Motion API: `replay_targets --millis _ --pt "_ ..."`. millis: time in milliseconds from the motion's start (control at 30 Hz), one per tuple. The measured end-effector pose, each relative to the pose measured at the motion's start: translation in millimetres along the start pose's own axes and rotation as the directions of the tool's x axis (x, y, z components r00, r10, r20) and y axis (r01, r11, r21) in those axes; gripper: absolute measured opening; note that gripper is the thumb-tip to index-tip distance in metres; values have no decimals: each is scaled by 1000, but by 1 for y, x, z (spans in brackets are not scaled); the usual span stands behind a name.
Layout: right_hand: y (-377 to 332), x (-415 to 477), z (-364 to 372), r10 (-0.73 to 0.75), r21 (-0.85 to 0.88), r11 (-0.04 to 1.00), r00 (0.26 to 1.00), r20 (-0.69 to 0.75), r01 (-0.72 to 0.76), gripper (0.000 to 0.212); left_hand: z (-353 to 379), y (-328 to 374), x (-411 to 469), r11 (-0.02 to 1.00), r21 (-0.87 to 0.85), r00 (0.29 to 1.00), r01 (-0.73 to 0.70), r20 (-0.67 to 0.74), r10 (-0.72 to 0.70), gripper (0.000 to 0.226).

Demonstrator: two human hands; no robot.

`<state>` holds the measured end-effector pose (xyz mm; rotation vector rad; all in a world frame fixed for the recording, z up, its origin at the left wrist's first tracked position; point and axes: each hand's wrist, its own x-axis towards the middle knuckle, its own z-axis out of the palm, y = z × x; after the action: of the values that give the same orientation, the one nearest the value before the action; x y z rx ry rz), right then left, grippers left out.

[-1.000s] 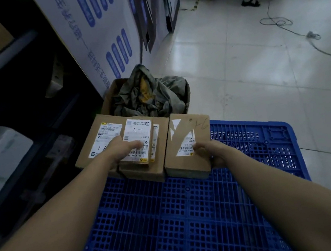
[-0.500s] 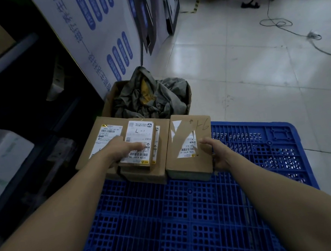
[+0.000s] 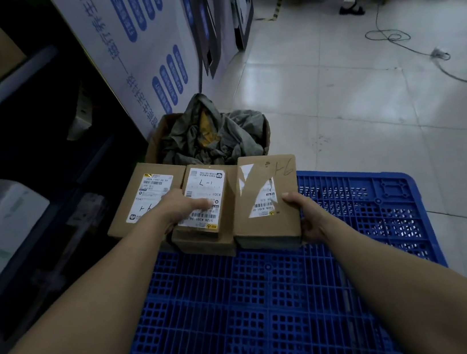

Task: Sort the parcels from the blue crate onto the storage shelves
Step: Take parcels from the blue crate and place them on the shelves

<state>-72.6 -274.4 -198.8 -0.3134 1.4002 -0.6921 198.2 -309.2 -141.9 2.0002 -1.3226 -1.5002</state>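
Task's things: three brown parcels sit side by side at the far edge of the blue crate (image 3: pixel 274 306), in the middle of the frame. We cannot tell whether they rest on the rim or are already lifted clear of it.
Left hand (image 3: pixel 184 210): it lies on top of the small labelled parcel (image 3: pixel 207 189), which is stacked on other cartons. One digit is stretched straight across the label. The back of the hand hides the rest, so we cannot tell whether they curl round an edge.
Beside it: the wide parcel (image 3: pixel 142 201) touches the stack on its left side, partly under our left wrist.
Right hand (image 3: pixel 307 217): it grips the marked parcel (image 3: pixel 266 202) at its near right corner, with the thumb on the top face and the fingers wrapped round the side.
Long axis: the marked parcel runs lengthwise away from us, near edge low in the frame and far edge up. The grip is therefore at one end, not at the balance point.
Direction of the goal: the storage shelves (image 3: pixel 26 140) fill the dark left of the frame, so every parcel has to travel leftward.
Nearer hand: we judge the left hand closer to the shelves. The right hand's load would have to cross over the stack or go round it.
Risk: an end grip may let the marked parcel droop at its far end.
Behind: an open carton of crumpled wrapping (image 3: pixel 214 137) stands just past the parcels.
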Motion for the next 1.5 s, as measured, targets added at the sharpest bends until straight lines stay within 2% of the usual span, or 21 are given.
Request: replay_targets --millis 100,133,267,400,500,667,867,967,1100,1133,1300,1433,1500 --pt "-4 -7 4 -59 8 998 998 -33 59 96 3 3 -4 999 -17 1000 31 -1 -31 41" --pt "-7 -11 6 -79 6 997 996 -45 79 102 6 5 -6 998 -43 999 47 -13 -47 44" --pt "-27 -43 14 -177 -87 982 976 -126 167 65 11 16 -27 981 -166 995 99 -6 -101 44" --pt "-55 -84 16 -242 -174 960 964 -107 221 67 -6 38 -62 933 -351 997 81 16 -80 26" --pt "-81 -120 30 -281 -190 946 957 -66 265 74 -31 61 -104 912 -408 999 34 4 -35 13" --pt "-118 -179 78 -319 -257 908 944 87 330 70 -88 88 -190 882 -468 992 -65 -125 7 28" --pt "-122 -259 164 -303 -258 874 876 375 412 79 -146 75 -335 813 -546 925 -203 -378 -23 24" --pt "-95 -305 213 -225 -325 830 805 549 453 95 -154 40 -428 766 -585 845 -265 -523 -107 29" --pt "-40 -367 268 -96 -368 800 708 700 473 67 -142 -14 -542 685 -642 709 -345 -657 -259 35" --pt "-25 -383 281 -52 -381 796 680 731 470 66 -135 -26 -570 671 -645 670 -366 -683 -292 36" --pt "68 -472 333 196 -450 709 461 865 543 95 -86 -91 -706 599 -644 433 -476 -764 -478 35" --pt "149 -540 355 348 -475 637 324 880 607 96 -37 -136 -805 579 -597 200 -555 -772 -604 37" --pt "193 -576 361 417 -466 603 242 876 648 97 -8 -154 -851 567 -572 106 -594 -753 -649 38"
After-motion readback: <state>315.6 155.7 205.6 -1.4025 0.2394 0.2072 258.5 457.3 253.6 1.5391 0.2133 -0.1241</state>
